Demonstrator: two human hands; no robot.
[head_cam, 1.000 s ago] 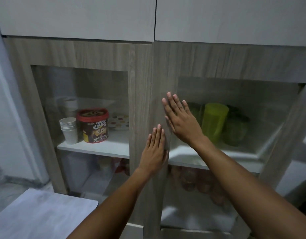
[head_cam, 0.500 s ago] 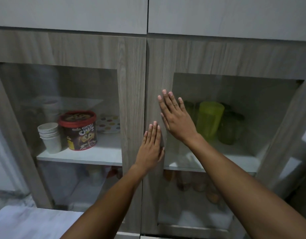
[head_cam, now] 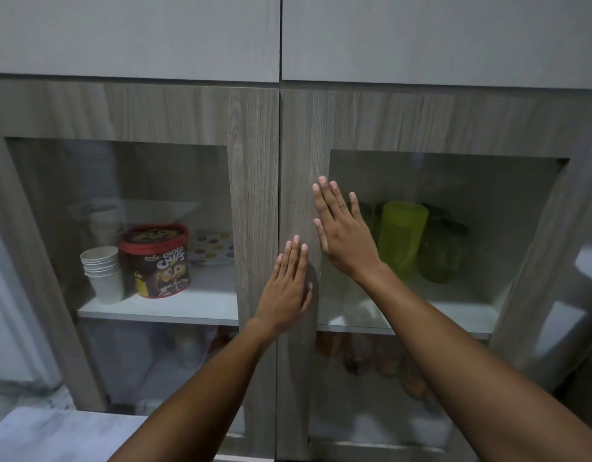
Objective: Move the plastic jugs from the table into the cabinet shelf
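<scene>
Two bare hands lie flat against the grey wood-grain frame of a glass-fronted cabinet door. The left hand and right hand hold nothing, each grip spread fully open. Just right of the right hand, behind the glass, translucent green plastic jugs stand on the white shelf.

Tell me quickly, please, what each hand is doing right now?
Left hand: open, flat against the right cabinet door, holding nothing.
Right hand: open, fingers spread, flat against the same door, holding nothing.
</scene>
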